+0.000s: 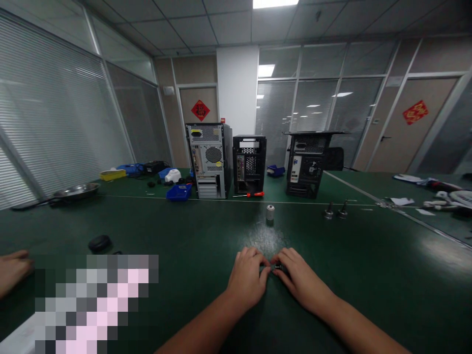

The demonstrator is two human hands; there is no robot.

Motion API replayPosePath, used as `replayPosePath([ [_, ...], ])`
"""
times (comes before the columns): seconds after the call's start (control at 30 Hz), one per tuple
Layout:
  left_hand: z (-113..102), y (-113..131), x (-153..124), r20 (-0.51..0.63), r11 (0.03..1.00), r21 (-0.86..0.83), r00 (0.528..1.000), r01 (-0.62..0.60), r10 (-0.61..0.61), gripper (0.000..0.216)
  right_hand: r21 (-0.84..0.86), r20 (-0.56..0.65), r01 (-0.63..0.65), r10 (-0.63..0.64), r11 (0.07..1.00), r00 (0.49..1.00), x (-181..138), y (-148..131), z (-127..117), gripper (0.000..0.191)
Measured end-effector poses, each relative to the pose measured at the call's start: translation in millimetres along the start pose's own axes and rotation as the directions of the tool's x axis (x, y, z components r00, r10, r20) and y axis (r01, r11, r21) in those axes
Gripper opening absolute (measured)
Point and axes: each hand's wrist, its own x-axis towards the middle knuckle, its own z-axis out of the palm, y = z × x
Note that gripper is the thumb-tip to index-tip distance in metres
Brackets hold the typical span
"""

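Observation:
My left hand point(248, 278) and my right hand point(299, 276) rest on the green table point(368, 275), fingertips meeting. Both are curled in a pinch around a small dark object point(276, 268) between them; too little of it shows to name it. A small white cylinder point(270, 212) stands on the table a little beyond my hands.
Three computer cases stand at the back: a grey one point(209, 160) and two black ones point(250, 163) point(309, 164). A red-handled screwdriver point(254, 194), blue bins point(179, 192), a metal pan point(75, 191), two small metal parts point(335, 211) and a black oval object point(99, 242) lie around. Another person's hand point(13, 270) shows at the left edge.

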Motion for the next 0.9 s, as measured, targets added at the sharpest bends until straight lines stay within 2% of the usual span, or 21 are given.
replayPosePath([
  [0.4,-4.5,4.5,0.9,0.047,0.999,-0.048,0.999,-0.008,0.010,0.011,0.088,-0.011,-0.035,0.036,0.996,0.999,-1.3,-3.2,-0.4,0.028],
  [0.57,-1.9,2.8,0.1,0.016,1.000,-0.021,1.000,0.001,-0.001,0.012,0.045,-0.013,-0.030,0.030,0.999,0.999,-0.8,-1.5,2.5,0.029],
  [0.7,-0.2,0.9,-0.4,0.022,1.000,-0.015,1.000,0.004,-0.003,0.011,-0.006,-0.007,-0.008,0.008,1.000,1.000,-0.2,0.0,4.1,0.022],
  [0.9,1.1,0.3,0.1,0.004,1.000,-0.024,1.000,0.003,-0.003,0.019,-0.092,0.025,-0.041,0.044,0.995,0.999,1.3,-3.2,4.4,0.016],
])
